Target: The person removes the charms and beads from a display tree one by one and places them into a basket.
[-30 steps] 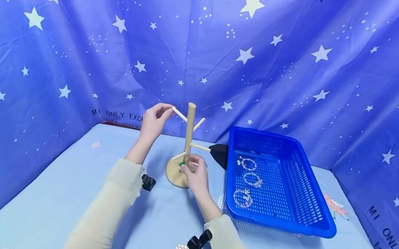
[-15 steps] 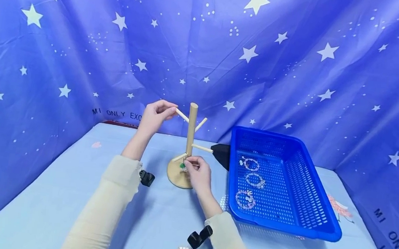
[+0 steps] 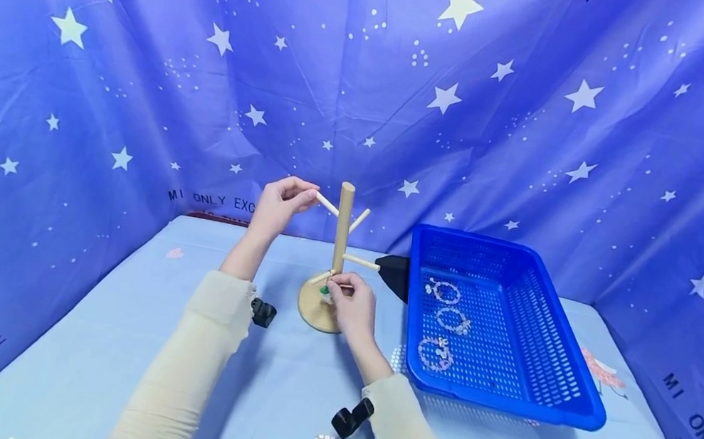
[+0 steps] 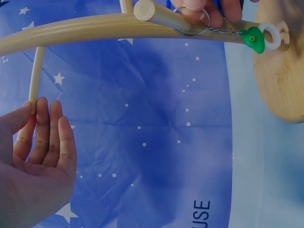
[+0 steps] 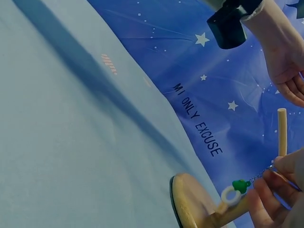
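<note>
Wooden peg stand (image 3: 340, 247): light, stiff, tippy. Left hand (image 3: 276, 204) pinches the upper peg's tip; right hand (image 3: 351, 305) pinches a small, dangly keychain (image 4: 254, 39) by its ring.

Pale matt wood, smooth: peg stand (image 3: 340, 247) under my fingers. Keyring (image 4: 192, 29) thin shiny metal, fine chain, glossy green plastic charm (image 4: 253, 41). Basket (image 3: 564, 406) perforated blue plastic, slight sheen. Backdrop (image 3: 147, 83) creased blue cloth, printed stars. My sleeves (image 3: 197, 346) soft cream knit.
</note>
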A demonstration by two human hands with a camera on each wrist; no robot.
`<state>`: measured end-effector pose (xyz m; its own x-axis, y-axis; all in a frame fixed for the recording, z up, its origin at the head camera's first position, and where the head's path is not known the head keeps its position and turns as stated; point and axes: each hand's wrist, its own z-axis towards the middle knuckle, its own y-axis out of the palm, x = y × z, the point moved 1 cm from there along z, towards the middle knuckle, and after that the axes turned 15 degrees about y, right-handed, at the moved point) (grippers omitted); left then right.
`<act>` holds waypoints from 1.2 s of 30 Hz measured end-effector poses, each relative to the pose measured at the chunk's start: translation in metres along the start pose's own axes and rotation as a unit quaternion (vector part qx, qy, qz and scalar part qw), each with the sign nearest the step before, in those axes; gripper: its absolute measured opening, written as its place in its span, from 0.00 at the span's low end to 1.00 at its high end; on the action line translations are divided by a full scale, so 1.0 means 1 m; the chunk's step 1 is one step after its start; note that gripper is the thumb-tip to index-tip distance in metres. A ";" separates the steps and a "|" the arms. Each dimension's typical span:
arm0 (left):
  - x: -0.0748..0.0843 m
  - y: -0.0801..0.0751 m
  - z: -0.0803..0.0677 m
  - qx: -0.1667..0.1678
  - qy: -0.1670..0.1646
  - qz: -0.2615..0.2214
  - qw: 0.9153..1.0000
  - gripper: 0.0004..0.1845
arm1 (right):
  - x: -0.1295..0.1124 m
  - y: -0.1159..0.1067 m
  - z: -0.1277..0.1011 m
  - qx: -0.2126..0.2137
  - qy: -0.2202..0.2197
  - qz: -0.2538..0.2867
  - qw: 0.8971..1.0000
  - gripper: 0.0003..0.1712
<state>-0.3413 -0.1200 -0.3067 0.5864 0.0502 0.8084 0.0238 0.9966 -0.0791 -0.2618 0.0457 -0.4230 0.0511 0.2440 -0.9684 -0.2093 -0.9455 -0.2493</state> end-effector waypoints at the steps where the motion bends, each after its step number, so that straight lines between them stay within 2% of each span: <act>1: 0.000 0.000 0.000 -0.002 -0.002 0.002 1.000 0.16 | 0.000 0.000 -0.001 0.001 -0.005 -0.002 1.000 0.03; 17: 0.002 0.000 0.000 -0.005 -0.009 0.010 1.000 0.16 | -0.016 -0.004 -0.023 -0.047 -0.080 0.003 0.996 0.03; 26: 0.003 0.000 0.002 -0.008 -0.010 0.013 1.000 0.18 | -0.028 -0.013 -0.035 -0.095 -0.060 -0.005 0.994 0.02; 36: 0.003 0.000 0.000 -0.012 -0.016 0.026 0.999 0.17 | -0.047 -0.045 -0.048 -0.129 -0.068 0.010 0.989 0.05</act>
<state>-0.3394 -0.1199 -0.3048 0.5608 0.1048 0.8213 0.0127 0.9908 -0.1351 -0.2081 0.0665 -0.3668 -0.0865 0.2341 -0.9684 0.0472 -0.9699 -0.2387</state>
